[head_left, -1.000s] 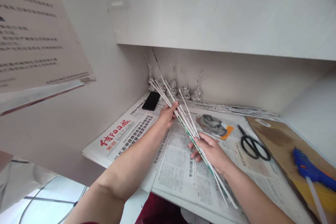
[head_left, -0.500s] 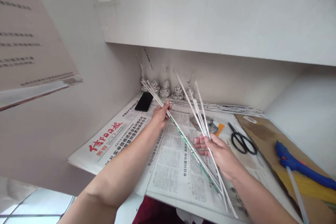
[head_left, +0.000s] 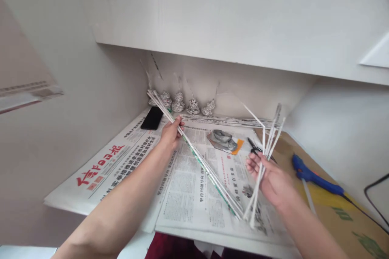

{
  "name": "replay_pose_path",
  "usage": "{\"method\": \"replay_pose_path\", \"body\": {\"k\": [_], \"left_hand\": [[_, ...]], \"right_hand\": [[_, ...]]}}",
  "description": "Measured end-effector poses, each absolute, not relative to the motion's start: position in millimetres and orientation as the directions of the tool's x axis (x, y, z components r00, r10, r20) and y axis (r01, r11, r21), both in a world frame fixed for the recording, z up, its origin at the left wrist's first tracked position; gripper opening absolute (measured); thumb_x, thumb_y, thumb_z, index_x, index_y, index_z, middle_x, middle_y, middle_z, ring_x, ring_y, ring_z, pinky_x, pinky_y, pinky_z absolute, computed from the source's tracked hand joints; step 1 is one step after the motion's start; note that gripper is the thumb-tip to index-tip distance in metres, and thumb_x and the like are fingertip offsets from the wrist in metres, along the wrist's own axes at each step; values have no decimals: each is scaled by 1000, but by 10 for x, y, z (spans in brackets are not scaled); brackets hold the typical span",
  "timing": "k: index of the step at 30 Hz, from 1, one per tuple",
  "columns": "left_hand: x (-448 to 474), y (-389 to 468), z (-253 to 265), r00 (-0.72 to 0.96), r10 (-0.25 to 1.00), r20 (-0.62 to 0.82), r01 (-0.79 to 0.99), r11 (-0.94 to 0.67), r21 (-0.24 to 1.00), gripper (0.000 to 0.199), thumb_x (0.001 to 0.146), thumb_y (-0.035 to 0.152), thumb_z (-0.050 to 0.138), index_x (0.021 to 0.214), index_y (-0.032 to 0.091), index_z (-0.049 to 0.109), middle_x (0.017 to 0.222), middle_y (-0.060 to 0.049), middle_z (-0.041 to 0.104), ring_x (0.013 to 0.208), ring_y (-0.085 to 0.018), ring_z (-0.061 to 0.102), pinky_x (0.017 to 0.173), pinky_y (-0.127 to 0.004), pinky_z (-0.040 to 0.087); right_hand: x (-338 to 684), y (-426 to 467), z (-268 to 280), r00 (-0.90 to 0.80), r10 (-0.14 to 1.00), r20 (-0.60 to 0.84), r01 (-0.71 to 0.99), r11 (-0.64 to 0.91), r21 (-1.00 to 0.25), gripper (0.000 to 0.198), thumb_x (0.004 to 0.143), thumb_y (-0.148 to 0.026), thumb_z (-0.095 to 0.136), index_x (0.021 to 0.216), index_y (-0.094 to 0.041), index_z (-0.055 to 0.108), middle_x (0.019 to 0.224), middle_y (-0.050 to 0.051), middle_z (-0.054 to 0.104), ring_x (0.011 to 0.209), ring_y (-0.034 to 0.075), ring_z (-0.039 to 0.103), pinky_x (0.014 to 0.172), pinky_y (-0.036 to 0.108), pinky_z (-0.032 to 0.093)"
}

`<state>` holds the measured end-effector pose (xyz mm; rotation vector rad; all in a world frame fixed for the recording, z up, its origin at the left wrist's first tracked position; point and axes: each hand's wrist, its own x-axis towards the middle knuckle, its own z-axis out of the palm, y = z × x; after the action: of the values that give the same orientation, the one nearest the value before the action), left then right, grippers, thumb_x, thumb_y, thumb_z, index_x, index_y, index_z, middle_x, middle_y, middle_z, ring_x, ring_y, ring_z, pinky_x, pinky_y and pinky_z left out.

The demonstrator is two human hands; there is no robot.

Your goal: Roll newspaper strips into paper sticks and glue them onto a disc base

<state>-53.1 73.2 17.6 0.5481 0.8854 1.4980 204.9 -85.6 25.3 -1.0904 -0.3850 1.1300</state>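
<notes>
My left hand point(head_left: 174, 132) is closed around a bundle of thin rolled-paper sticks point(head_left: 206, 168), mostly white with a green-patterned one along the side. The bundle slants from the back left down to the front of the newspaper. In my right hand point(head_left: 269, 174), thumb and fingers pinch a second, looser group of white paper sticks point(head_left: 268, 141). These stand steeply, tops fanned out, one of them bent over to the left. Their lower ends come close to the near ends of the left bundle. Black-handled scissors point(head_left: 253, 145) lie partly hidden behind my right hand.
Newspaper point(head_left: 188, 194) covers the table. Several coiled paper cones point(head_left: 178, 102) line the back wall, near a black phone point(head_left: 152, 118) and more long paper sticks point(head_left: 225, 121). A grey object point(head_left: 223, 141) lies mid-table. On cardboard point(head_left: 328, 214) at right rests a blue glue gun point(head_left: 316, 178).
My right hand has moved right with its sticks, which now lean right instead of left and partly cover the scissors. My left hand keeps its bundle. The view has shifted to the right.
</notes>
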Motion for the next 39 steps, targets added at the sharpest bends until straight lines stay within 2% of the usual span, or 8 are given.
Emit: {"method": "replay_pose_path", "body": {"k": [7, 11, 14, 24, 28, 32, 36, 39], "left_hand": [[-541, 753, 157, -157, 978, -137, -616, 11, 788, 19, 74, 28, 70, 74, 14, 57, 58, 2, 58, 41, -5, 49, 33, -15, 23], [-529, 763, 160, -165, 977, -135, -644, -2, 765, 20, 71, 27, 73, 74, 13, 59, 57, 2, 58, 42, -5, 49, 39, -15, 32], [-528, 762, 162, -184, 973, -140, -637, -9, 771, 18, 72, 26, 72, 74, 12, 60, 56, 2, 58, 42, -5, 48, 39, -15, 32], [-538, 765, 212, -320, 943, -90, -660, -154, 736, 17, 72, 25, 71, 72, 12, 59, 59, 2, 56, 46, -5, 48, 44, -15, 37], [-535, 775, 218, -364, 930, -61, -651, -207, 731, 23, 69, 29, 74, 70, 13, 58, 59, 3, 55, 47, -5, 47, 44, -16, 36], [-536, 782, 205, -374, 925, -67, -641, -205, 739, 23, 70, 30, 73, 71, 13, 58, 58, 4, 54, 45, -4, 46, 44, -17, 35], [-520, 776, 203, -348, 933, -93, -657, -172, 734, 21, 73, 29, 71, 71, 13, 58, 56, 4, 53, 43, -4, 45, 43, -16, 35], [-497, 764, 210, -335, 939, -82, -675, -179, 716, 22, 73, 31, 72, 72, 14, 58, 56, 4, 53, 44, -4, 46, 44, -16, 36]], "right_hand": [[1725, -892, 254, 334, 943, -2, -514, 180, -839, 19, 78, -22, 67, 92, -25, 56, 91, 2, 69, 81, 19, 68, 71, 30, 54], [1693, -949, 144, 330, 935, -126, -567, 90, -819, 15, 83, -20, 61, 95, -25, 53, 90, 3, 69, 81, 19, 69, 72, 32, 55], [1820, -754, 161, 340, 915, -217, -597, 31, -802, 11, 86, -11, 51, 90, -22, 51, 88, 4, 69, 80, 19, 70, 70, 32, 57], [1871, 479, 408, 391, 861, -326, -567, -54, -822, 19, 95, -10, 28, 90, -23, 42, 78, 1, 65, 69, 13, 68, 64, 28, 59], [1614, 884, 372, 319, 877, -360, -526, -152, -837, 21, 96, -13, 27, 102, -22, 44, 78, 2, 64, 69, 13, 67, 64, 28, 59], [1427, 1174, 415, 161, 907, -390, -432, -291, -854, 20, 97, -19, 32, 107, -15, 49, 86, 10, 67, 73, 15, 68, 64, 28, 58], [1410, 1233, 458, 6, 903, -429, -265, -412, -872, 22, 95, -24, 43, 104, -8, 54, 81, 16, 68, 71, 21, 69, 60, 33, 58], [1495, 1096, 459, -38, 922, -385, -161, -386, -908, 21, 94, -23, 45, 96, -8, 60, 73, 12, 68, 64, 18, 68, 56, 28, 57]]}}
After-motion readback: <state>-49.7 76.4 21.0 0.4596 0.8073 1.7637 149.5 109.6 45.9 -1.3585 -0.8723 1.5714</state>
